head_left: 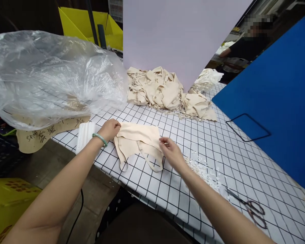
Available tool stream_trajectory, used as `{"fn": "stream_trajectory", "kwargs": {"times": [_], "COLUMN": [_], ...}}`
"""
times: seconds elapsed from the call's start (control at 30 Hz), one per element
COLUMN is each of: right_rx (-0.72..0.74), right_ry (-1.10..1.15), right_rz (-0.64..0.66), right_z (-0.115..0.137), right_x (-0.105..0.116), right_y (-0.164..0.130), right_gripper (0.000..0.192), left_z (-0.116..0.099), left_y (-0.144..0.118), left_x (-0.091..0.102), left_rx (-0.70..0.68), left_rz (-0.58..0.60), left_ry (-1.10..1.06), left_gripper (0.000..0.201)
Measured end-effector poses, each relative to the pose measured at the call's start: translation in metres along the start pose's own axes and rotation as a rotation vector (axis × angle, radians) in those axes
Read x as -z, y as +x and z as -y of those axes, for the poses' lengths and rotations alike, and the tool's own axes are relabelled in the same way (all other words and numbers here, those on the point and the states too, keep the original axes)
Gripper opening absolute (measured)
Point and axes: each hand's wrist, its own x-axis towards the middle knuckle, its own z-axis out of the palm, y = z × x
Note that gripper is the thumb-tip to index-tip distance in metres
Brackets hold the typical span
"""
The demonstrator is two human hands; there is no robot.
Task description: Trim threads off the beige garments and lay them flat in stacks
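A beige strappy camisole top [139,135] lies on the black-and-white checked table, its straps pointing toward me. My left hand [110,129], with a green bangle at the wrist, is closed on the top's far left corner. At the right edge, my right hand [169,149] pinches the fabric between thumb and fingers. Part of the cloth at each grip is covered by the fingers. Beyond the hands sits a heap of similar beige pieces [157,88]. Dark-handled scissors [249,205] rest to the right, past many small white scraps [205,174].
A large clear plastic bag [58,74] covers the left side, over brown paper with handwriting [40,137]. White folded material [85,134] lies by my left forearm. A lilac panel [173,37] and a blue panel [274,95] border the table. Behind, a person [246,51] stands.
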Motion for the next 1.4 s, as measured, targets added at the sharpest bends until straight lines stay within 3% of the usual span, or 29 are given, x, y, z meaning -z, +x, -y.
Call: {"fn": "stream_trajectory", "kwargs": {"times": [0.03,0.13,0.27,0.4,0.5,0.57,0.63,0.7,0.8,0.93,1.1,1.2,1.3,1.4], "right_rx": [0.028,0.066,0.096,0.17,0.363,0.484,0.558,0.606,0.633,0.593,0.42,0.226,0.092,0.032], "right_ry": [-0.163,-0.36,-0.463,-0.51,-0.591,-0.72,-0.878,-0.987,-1.029,-1.024,-0.803,-0.571,-0.471,-0.45], "right_rz": [-0.043,-0.091,-0.069,-0.131,-0.067,-0.016,-0.037,-0.067,-0.078,-0.102,0.056,0.014,-0.068,-0.072], "right_z": [-0.003,-0.002,0.007,0.007,-0.003,-0.011,-0.017,-0.02,-0.019,-0.021,-0.031,-0.03,-0.024,-0.02], "right_x": [0.006,0.008,-0.003,0.008,0.014,0.012,0.007,0.004,0.008,0.026,0.058,0.072,0.069,0.052], "right_y": [0.021,0.069,0.098,0.094,0.072,0.058,0.051,0.053,0.062,0.065,0.063,0.08,0.107,0.132], "right_gripper": [0.025,0.021,0.013,0.011,0.025,0.021,0.008,0.01,0.014,0.014,0.014,0.016,0.008,0.016], "left_z": [-0.001,-0.004,-0.009,-0.013,-0.018,-0.021,-0.024,-0.025,-0.025,-0.024,-0.02,-0.021,-0.025,-0.028], "left_y": [0.002,0.001,-0.006,-0.026,-0.048,-0.058,-0.062,-0.06,-0.055,-0.056,-0.051,-0.029,0.0,0.022], "left_x": [0.001,0.003,0.008,0.013,0.002,-0.011,-0.024,-0.032,-0.033,-0.022,0.002,0.012,0.007,-0.007], "left_rx": [0.019,0.073,0.088,0.051,-0.061,-0.096,-0.093,-0.069,-0.039,-0.006,0.054,0.161,0.273,0.337], "left_rz": [0.022,0.054,-0.021,-0.096,-0.003,0.036,0.031,0.009,-0.002,0.027,0.251,0.181,0.059,0.103], "left_ry": [-0.016,-0.077,-0.121,0.015,0.323,0.492,0.589,0.642,0.659,0.633,0.465,0.425,0.485,0.426], "left_gripper": [0.011,0.018,0.025,0.02,0.039,0.044,0.031,0.01,0.011,0.019,0.027,0.031,0.035,0.03]}}
